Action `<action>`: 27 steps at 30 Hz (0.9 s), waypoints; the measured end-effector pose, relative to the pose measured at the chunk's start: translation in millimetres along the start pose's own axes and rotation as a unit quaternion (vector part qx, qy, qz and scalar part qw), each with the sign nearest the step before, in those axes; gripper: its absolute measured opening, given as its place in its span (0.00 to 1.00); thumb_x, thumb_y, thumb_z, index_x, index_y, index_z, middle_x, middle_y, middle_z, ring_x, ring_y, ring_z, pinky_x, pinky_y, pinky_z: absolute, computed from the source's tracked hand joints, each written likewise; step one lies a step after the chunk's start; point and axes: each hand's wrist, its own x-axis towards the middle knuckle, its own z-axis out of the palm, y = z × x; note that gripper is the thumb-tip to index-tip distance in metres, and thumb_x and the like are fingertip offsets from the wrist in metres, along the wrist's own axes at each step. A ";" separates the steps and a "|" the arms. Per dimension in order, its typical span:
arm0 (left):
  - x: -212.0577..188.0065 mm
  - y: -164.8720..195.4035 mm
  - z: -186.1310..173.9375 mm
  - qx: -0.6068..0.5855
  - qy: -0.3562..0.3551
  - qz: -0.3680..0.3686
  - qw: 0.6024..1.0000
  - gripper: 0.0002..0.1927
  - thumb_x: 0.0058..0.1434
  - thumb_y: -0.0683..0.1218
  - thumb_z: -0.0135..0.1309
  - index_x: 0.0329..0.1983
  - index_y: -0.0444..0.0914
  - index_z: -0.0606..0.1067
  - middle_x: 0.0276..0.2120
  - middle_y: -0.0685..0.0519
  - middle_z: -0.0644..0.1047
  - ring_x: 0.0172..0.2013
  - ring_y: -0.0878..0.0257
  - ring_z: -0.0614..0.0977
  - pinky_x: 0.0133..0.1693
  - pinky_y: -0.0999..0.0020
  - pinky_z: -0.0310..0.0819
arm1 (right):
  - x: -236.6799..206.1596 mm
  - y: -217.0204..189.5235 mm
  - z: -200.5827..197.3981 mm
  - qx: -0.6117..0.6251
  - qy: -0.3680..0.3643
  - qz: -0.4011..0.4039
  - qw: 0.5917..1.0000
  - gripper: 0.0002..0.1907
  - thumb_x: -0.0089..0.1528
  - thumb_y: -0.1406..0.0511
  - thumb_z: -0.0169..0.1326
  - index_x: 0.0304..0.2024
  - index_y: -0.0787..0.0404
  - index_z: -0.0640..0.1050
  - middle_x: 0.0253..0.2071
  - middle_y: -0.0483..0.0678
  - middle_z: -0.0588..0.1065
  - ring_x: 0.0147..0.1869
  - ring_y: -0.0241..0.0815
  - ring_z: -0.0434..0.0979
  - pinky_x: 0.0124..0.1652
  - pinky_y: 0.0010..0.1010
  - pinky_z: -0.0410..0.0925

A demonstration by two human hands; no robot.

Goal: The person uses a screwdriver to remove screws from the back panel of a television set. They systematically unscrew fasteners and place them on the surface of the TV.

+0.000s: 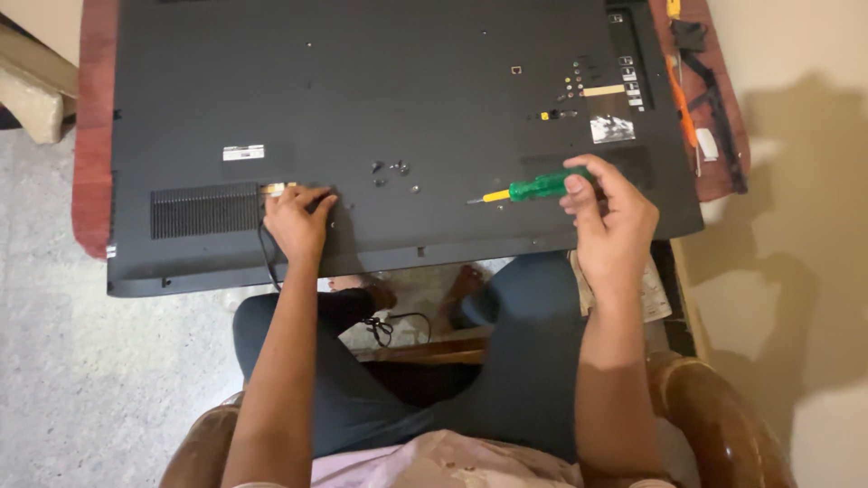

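Note:
A large flat television (398,99) lies face down, its black back panel up, on a reddish table (93,136). My right hand (608,212) grips a screwdriver (533,188) with a green handle and yellow collar, its tip pointing left just above the panel. My left hand (298,220) rests on the panel near the lower edge, fingers curled over the spot where a black cable (268,258) enters beside a vent grille (206,210). Several small loose screws (394,172) lie on the panel between my hands.
Tools, including an orange-handled one (680,99) and black parts (714,108), lie on the table's right end. My legs in dark trousers (506,343) sit under the panel's near edge, in a brown chair (723,416). A cream wall (796,136) stands at right, grey floor (81,361) at left.

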 end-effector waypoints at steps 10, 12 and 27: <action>-12.2 -22.3 -13.1 0.002 -0.020 0.073 0.997 0.27 0.53 0.48 0.68 0.57 0.41 0.81 0.47 0.50 0.79 0.46 0.47 0.75 0.48 0.53 0.70 | 11.8 -44.5 127.0 -0.060 -0.157 -0.150 0.974 0.10 0.68 0.65 0.57 0.52 0.59 0.79 0.38 0.50 0.81 0.36 0.41 0.83 0.35 0.30 0.73; -17.5 -22.7 -17.5 -0.007 -0.006 0.084 0.996 0.27 0.53 0.48 0.67 0.58 0.40 0.79 0.49 0.49 0.78 0.48 0.48 0.75 0.51 0.54 0.70 | 13.5 -49.6 157.8 -0.096 -0.166 -0.205 0.960 0.10 0.67 0.65 0.58 0.51 0.59 0.79 0.37 0.51 0.80 0.36 0.46 0.81 0.36 0.35 0.72; -19.0 -20.3 -36.8 -0.057 -0.008 0.048 0.997 0.21 0.54 0.45 0.65 0.52 0.39 0.82 0.48 0.51 0.79 0.48 0.49 0.75 0.52 0.55 0.70 | 12.5 -59.6 228.3 -0.199 -0.169 -0.327 0.908 0.10 0.67 0.62 0.58 0.48 0.60 0.78 0.34 0.50 0.77 0.40 0.52 0.78 0.40 0.43 0.70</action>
